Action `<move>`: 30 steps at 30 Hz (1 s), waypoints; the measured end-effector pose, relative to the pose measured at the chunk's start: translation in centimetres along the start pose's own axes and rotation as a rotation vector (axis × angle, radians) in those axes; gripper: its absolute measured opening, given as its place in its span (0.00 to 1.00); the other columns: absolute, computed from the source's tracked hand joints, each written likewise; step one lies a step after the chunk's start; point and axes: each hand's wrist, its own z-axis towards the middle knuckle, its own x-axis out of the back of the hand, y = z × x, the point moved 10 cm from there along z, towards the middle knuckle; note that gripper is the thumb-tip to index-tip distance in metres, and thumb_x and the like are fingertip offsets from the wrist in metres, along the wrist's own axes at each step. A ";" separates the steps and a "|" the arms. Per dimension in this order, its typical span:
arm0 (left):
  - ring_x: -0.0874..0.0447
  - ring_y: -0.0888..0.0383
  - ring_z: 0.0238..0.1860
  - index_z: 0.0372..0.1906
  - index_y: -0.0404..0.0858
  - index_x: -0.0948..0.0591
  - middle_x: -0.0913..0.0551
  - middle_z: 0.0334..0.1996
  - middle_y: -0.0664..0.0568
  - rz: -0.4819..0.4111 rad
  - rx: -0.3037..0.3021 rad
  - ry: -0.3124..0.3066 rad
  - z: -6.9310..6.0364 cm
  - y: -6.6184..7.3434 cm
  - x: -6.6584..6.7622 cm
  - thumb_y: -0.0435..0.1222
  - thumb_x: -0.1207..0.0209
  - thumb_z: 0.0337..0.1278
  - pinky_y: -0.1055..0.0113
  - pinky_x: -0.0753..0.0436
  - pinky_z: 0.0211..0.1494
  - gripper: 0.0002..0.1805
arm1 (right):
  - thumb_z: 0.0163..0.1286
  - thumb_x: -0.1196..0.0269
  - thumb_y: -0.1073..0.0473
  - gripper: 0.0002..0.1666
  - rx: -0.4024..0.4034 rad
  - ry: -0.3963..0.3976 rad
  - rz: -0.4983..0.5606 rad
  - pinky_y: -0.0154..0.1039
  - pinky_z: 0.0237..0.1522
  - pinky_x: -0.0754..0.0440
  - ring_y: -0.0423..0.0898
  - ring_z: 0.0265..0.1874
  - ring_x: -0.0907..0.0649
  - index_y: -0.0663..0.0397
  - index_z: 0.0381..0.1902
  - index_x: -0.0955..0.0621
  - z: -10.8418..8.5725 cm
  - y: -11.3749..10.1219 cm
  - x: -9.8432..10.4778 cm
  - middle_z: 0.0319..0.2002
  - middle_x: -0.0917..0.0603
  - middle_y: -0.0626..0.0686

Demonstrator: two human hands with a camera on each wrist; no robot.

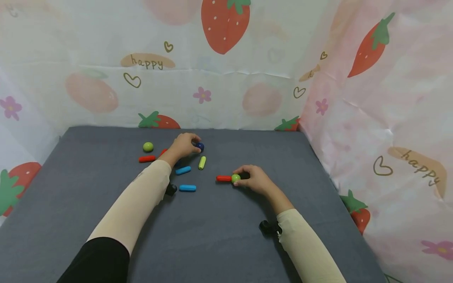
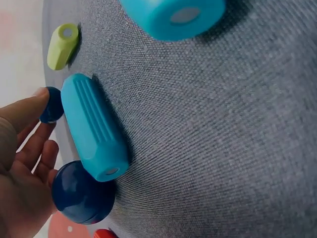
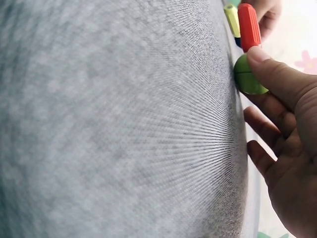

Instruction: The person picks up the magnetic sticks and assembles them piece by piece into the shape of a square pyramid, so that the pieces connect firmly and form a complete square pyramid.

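Observation:
My left hand (image 1: 183,146) pinches a dark blue ball (image 1: 199,147) between thumb and fingers at the back of the table; the left wrist view also shows that ball (image 2: 52,105). Another blue ball (image 2: 83,192) lies by the end of a blue stick (image 2: 95,128) there. Near the middle, my right hand (image 1: 255,179) holds a green ball (image 1: 236,178) with thumb and fingers, at the right end of a red stick (image 1: 223,178). In the right wrist view the thumb lies on the green ball (image 3: 249,74), beside the red stick (image 3: 249,27).
A yellow-green stick (image 1: 202,162) lies between the hands. Blue sticks (image 1: 187,188) (image 1: 183,170) lie right of the left forearm. Left of it are a green ball (image 1: 148,147) and a red stick (image 1: 146,158); another red piece (image 1: 163,152) is partly hidden. Printed cloth (image 1: 226,98) hangs behind the grey table (image 1: 212,243).

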 end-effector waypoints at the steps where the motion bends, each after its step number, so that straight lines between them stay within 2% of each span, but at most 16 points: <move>1: 0.31 0.42 0.70 0.68 0.41 0.23 0.22 0.67 0.44 0.002 0.001 0.000 0.1 -0.1 -0.1 0.40 0.34 0.67 0.41 0.37 0.74 0.27 | 0.62 0.24 0.51 0.21 -0.001 0.001 0.002 0.50 0.60 0.22 0.49 0.58 0.19 0.41 0.53 0.13 0.0 0.0 0.0 0.55 0.15 0.47; 10: 0.27 0.43 0.67 0.65 0.40 0.21 0.20 0.64 0.44 0.041 -0.005 0.006 0.6 -0.1 -0.6 0.40 0.33 0.67 0.42 0.34 0.72 0.24 | 0.62 0.23 0.52 0.21 -0.020 0.001 0.010 0.50 0.60 0.22 0.49 0.59 0.20 0.41 0.53 0.13 -0.1 0.1 -0.2 0.56 0.15 0.47; 16: 0.26 0.43 0.66 0.64 0.40 0.20 0.20 0.64 0.43 0.044 0.002 0.015 0.5 0.0 -0.4 0.41 0.34 0.67 0.44 0.31 0.71 0.23 | 0.62 0.23 0.52 0.21 -0.021 0.001 0.010 0.49 0.58 0.22 0.48 0.57 0.20 0.40 0.53 0.13 0.0 0.1 -0.1 0.55 0.15 0.47; 24: 0.22 0.43 0.61 0.63 0.39 0.20 0.18 0.60 0.42 0.041 -0.030 0.030 -0.3 0.6 1.6 0.41 0.34 0.68 0.46 0.25 0.64 0.22 | 0.63 0.24 0.51 0.21 -0.014 -0.007 0.009 0.47 0.54 0.20 0.48 0.55 0.19 0.40 0.54 0.13 0.0 0.0 -0.2 0.55 0.15 0.47; 30: 0.20 0.45 0.58 0.61 0.39 0.19 0.17 0.57 0.42 0.031 -0.063 0.039 -1.4 1.5 3.1 0.41 0.32 0.66 0.48 0.21 0.60 0.22 | 0.62 0.24 0.51 0.21 -0.022 -0.008 -0.004 0.49 0.58 0.22 0.49 0.58 0.20 0.41 0.53 0.13 0.1 0.1 -0.1 0.55 0.15 0.47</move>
